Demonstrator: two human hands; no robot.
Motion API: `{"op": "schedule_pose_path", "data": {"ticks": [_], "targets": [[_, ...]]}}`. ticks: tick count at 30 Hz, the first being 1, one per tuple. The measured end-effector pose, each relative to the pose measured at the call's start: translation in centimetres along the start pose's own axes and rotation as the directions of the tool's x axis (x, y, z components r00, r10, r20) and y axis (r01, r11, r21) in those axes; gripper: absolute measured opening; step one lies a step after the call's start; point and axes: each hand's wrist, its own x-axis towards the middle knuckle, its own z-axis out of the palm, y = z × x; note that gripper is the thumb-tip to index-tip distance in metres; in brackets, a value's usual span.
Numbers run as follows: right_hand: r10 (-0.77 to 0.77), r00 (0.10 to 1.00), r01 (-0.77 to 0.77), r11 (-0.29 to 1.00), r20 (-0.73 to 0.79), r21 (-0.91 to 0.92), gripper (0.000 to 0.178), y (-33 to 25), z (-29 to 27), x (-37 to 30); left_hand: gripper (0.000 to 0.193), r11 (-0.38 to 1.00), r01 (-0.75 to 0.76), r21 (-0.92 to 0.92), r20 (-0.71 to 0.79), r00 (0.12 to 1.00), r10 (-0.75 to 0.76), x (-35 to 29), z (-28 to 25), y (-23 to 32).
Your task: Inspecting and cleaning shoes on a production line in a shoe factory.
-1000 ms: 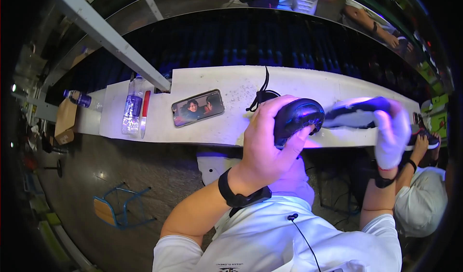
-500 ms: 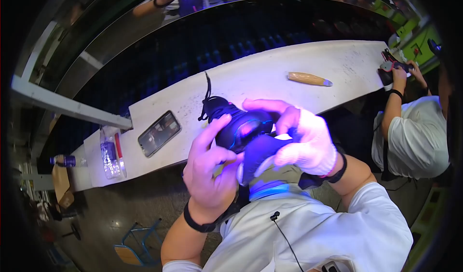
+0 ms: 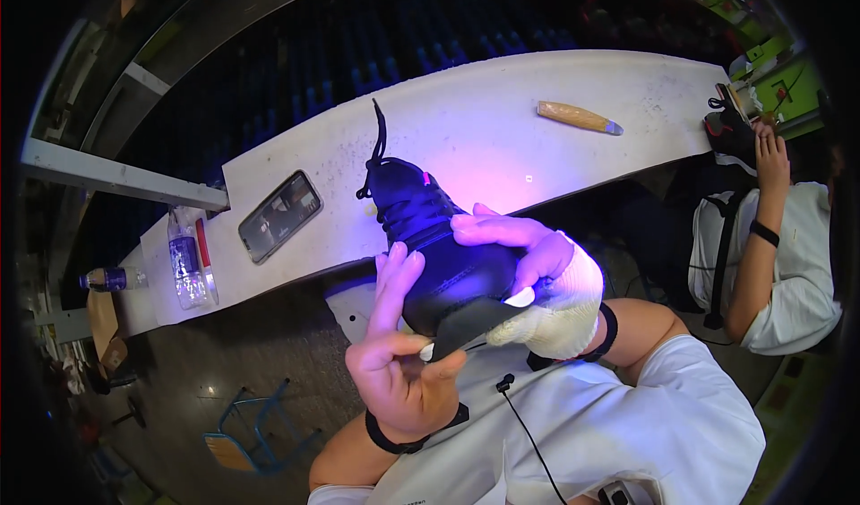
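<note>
A black lace-up shoe (image 3: 457, 267) is held above the front edge of the bench, its toe toward me and its collar and loose lace pointing away. A dark curved piece (image 3: 479, 324) runs across the toe, with white bits at both ends; I cannot tell whether it is joined to the shoe. My left hand (image 3: 408, 371) is closed, thumb and a finger pinching the piece's left end, while its other fingers lie along the shoe's side. My right hand (image 3: 546, 281), in a white glove with bare fingertips, grips the shoe's right side and the piece's right end.
On the white bench (image 3: 349, 146) lie a phone (image 3: 280, 216), a wooden-handled tool (image 3: 578, 117) and a clear bottle (image 3: 185, 263) beside a red strip. A grey beam (image 3: 125, 175) crosses at left. At right, a co-worker (image 3: 761, 245) handles another black shoe (image 3: 730, 133). A blue-framed stool (image 3: 255, 429) stands below.
The shoe has tilted so its laced upper shows more fully. Both hands have come closer to my body, with the dark piece lower across the toe. The co-worker's hand has shifted.
</note>
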Motion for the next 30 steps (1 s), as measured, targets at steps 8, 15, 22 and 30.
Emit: {"op": "schedule_pose_path", "data": {"ticks": [8,15,22,30], "targets": [[0.1,0.987,-0.087,0.991,0.128,-0.098,0.039,-0.9,-0.9,-0.6,0.045,0.997,-0.034,-0.075,-0.055,0.998,0.03,-1.5,-0.2,-0.6],[0.041,0.971,0.043,0.939,0.235,-0.342,0.034,-1.6,-1.1,0.9,0.038,1.0,0.022,0.003,-0.02,1.0,-0.022,0.5,-1.2,2.2],[-0.064,0.971,0.152,0.911,0.232,-0.384,0.033,1.1,0.1,0.4,0.057,0.878,-0.179,0.444,0.342,0.94,0.019,3.3,-4.0,2.8],[-0.232,0.951,0.305,0.804,0.203,-0.511,0.049,6.6,2.0,0.1,0.036,0.952,0.063,0.3,0.066,0.994,-0.087,2.9,-6.5,3.8]]}}
